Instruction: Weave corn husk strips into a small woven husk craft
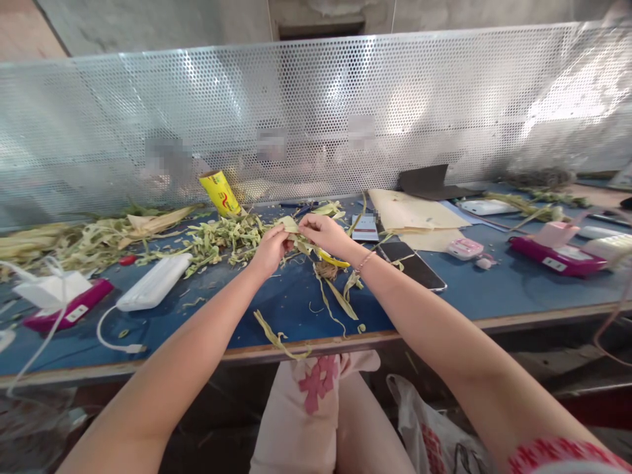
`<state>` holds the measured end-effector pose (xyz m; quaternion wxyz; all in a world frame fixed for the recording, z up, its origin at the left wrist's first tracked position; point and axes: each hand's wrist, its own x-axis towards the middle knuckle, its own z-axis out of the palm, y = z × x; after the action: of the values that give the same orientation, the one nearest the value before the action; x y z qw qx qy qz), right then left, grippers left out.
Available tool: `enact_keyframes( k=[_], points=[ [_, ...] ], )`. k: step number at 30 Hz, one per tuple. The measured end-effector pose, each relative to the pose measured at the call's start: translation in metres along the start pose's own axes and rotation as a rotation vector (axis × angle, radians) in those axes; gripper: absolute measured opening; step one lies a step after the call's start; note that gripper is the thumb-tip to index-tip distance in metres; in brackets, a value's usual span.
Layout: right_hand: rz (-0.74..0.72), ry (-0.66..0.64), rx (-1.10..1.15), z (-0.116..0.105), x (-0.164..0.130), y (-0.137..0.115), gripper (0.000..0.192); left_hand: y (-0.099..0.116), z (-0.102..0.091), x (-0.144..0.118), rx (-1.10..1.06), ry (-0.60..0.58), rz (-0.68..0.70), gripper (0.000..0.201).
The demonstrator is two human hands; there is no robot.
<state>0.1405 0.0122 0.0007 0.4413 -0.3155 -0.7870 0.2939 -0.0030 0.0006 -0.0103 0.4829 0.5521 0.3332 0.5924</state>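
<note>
Over the blue table, my left hand (273, 250) and my right hand (323, 234) come close together, fingers pinched on a pale, dry strip that looks like corn husk (289, 224). Part of the strip is hidden by my fingers. A heap of curled pale-green husk pieces (220, 240) lies just left of my left hand. Below my right hand are a yellow curved object (333, 259), a brown fibrous bundle (326, 270) and loose husk strips (343, 299). Another strip (271, 332) lies at the front edge.
A yellow tube (220, 193) stands tilted behind the heap. Left are a white power bank (155, 283) and a magenta power strip (91, 299). On the right lie a dark phone (412, 263), beige sheets (415, 210) and a pink case (464, 248). A perforated metal screen (316, 99) rises behind.
</note>
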Motion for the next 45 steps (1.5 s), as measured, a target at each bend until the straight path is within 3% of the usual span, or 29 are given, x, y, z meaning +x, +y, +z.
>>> enact_keyframes(
  k=[5,10,15,24,32,38,45],
  points=[
    [0.012,0.036,0.040,0.002,0.001,0.005,0.016,0.004,-0.001,-0.001,-0.058,-0.035,-0.008,0.014],
    [0.012,0.058,0.176,0.003,0.005,0.011,0.013,0.003,0.001,-0.001,-0.095,0.028,0.001,0.024],
    [-0.008,0.070,0.228,0.004,0.006,0.014,0.004,0.001,0.001,-0.001,-0.144,0.068,0.021,0.018],
    [0.055,0.072,0.247,0.004,0.003,0.008,0.009,0.001,0.002,-0.001,-0.106,0.059,0.027,0.010],
    [0.046,0.076,0.194,0.005,0.005,0.010,0.006,0.000,0.001,-0.003,-0.029,0.027,0.040,0.008],
    [0.029,0.040,0.029,0.004,0.001,0.004,0.007,-0.002,0.001,-0.002,0.086,0.034,0.033,0.013],
    [0.073,0.159,0.341,0.005,0.004,0.002,0.009,-0.003,0.001,-0.002,0.069,0.056,0.091,0.022]
  ],
)
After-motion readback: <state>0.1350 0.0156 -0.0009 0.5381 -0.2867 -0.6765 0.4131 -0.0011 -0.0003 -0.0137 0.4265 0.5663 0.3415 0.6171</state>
